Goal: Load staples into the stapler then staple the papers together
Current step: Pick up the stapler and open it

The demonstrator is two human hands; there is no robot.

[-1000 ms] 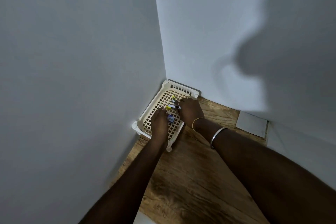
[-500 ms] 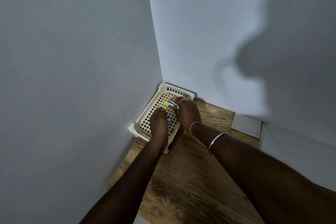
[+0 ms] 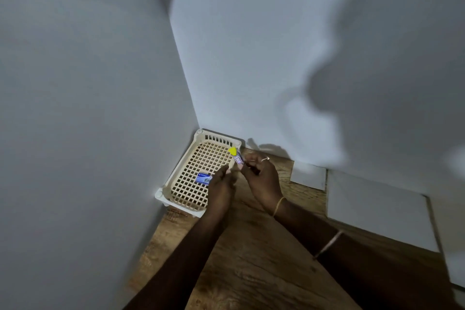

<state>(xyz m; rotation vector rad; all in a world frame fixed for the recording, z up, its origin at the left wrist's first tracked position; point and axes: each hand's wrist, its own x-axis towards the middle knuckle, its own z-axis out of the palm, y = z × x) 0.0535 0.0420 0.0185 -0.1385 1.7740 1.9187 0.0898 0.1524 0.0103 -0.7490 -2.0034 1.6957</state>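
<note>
A small stapler (image 3: pixel 236 156) with a yellow end and a bluish label is gripped in my right hand (image 3: pixel 261 178), raised just off the right rim of a cream lattice basket (image 3: pixel 191 178). My left hand (image 3: pixel 221 186) hovers beside it with fingers apart, fingertips close to the stapler but holding nothing I can see. A small blue staple box (image 3: pixel 204 178) lies on the basket floor, just left of my left hand. White sheets of paper (image 3: pixel 377 206) lie on the wooden table to the right.
The basket sits in the corner where two white walls (image 3: pixel 100 108) meet. A smaller white sheet (image 3: pixel 309 175) lies against the back wall. Brown wooden tabletop (image 3: pixel 251 259) stretches toward me under my forearms.
Both hands have drawn back out of the basket toward the right. The stapler came up with my right hand, and the blue staple box now lies uncovered in the basket.
</note>
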